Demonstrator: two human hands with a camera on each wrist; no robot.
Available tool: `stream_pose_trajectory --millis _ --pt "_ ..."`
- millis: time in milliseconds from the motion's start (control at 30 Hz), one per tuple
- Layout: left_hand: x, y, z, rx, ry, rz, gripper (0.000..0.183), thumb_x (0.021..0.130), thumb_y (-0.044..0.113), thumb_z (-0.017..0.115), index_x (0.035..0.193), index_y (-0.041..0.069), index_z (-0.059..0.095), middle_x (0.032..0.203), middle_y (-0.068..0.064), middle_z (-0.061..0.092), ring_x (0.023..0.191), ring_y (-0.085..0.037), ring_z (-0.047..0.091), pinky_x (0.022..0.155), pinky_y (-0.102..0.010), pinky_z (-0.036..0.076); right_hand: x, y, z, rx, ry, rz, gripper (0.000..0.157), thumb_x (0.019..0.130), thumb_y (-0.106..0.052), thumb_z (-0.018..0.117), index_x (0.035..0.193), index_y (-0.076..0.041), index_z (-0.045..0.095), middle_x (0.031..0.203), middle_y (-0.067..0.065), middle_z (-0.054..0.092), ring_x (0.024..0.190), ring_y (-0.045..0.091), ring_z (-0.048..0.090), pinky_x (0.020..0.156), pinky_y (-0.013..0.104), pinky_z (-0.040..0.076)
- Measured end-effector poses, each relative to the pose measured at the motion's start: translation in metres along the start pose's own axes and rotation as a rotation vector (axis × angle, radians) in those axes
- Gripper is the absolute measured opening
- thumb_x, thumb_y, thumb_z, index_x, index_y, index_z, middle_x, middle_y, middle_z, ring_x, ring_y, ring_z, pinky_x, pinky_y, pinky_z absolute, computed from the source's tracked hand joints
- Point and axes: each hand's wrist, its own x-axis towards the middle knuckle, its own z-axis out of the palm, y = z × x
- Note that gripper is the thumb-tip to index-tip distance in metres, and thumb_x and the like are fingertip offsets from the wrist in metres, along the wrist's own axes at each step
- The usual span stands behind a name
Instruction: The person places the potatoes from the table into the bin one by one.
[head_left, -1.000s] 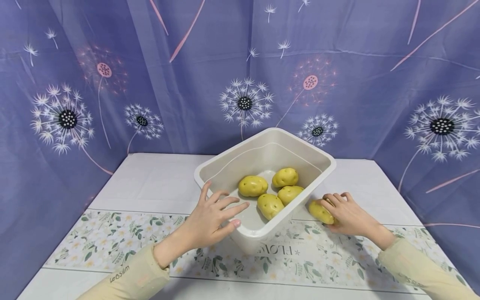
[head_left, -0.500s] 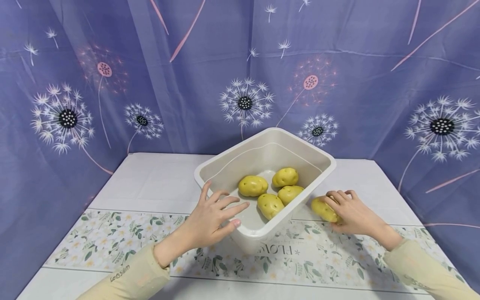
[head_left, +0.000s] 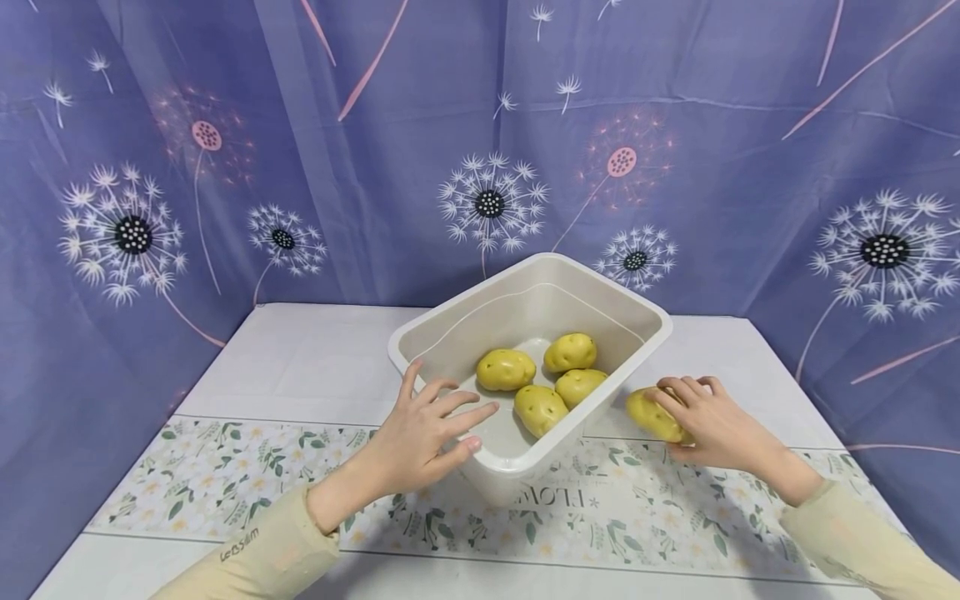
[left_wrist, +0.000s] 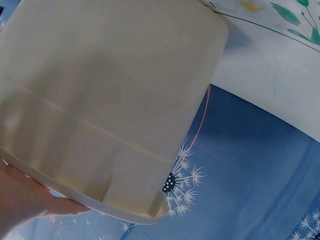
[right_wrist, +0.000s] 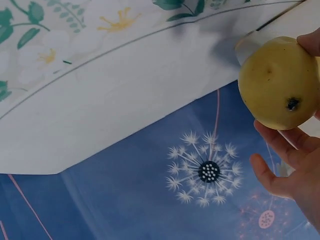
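A pale plastic bin [head_left: 510, 465] stands at an angle on the table, with several yellow potatoes [head_left: 506, 370] lying on its floor. My left hand [head_left: 420, 437] rests at the bin's near-left rim, its fingers spread and reaching over the inside. Seen from the left wrist, the outer wall of the bin fills much of the view, with part of that hand [left_wrist: 35, 202] along the rim. To the right of the bin, my right hand [head_left: 723, 432] grips another potato [head_left: 651, 414] between thumb and fingers. The right wrist view shows this potato up close, a dark spot on its skin.
A white cloth with a floral band [head_left: 247, 483] covers the table. Behind and at both sides hangs a blue-purple curtain [head_left: 360, 208] printed with dandelions. The bin's right wall separates the held potato from those inside.
My right hand has shifted a little to the right and slightly upward in the head view, with the potato in its grip. The left hand and the bin keep their places.
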Motion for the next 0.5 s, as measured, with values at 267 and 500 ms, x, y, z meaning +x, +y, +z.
stream_pose_trajectory --millis 267,500 --pt "0.000 0.000 0.000 -0.005 0.004 0.001 0.053 0.095 0.047 0.012 0.126 0.029 0.051 0.114 0.003 0.061 0.110 -0.021 0.048 0.100 -0.064 0.014 0.002 -0.002 -0.016 -0.028 0.009 0.000 0.068 0.048 -0.028 0.070 0.111 -0.009 0.052 0.102 0.011 0.055 0.090 0.026 0.050 0.069 0.045 0.038" --pt "0.000 0.000 0.000 -0.004 0.006 0.002 0.053 0.095 0.047 0.012 0.125 0.028 0.052 0.114 0.003 0.061 0.109 -0.021 0.048 0.100 -0.065 0.014 0.004 -0.004 -0.027 -0.023 0.024 -0.005 0.068 0.048 -0.027 0.070 0.111 -0.009 0.053 0.102 0.013 0.054 0.091 0.025 0.049 0.070 0.046 0.038"
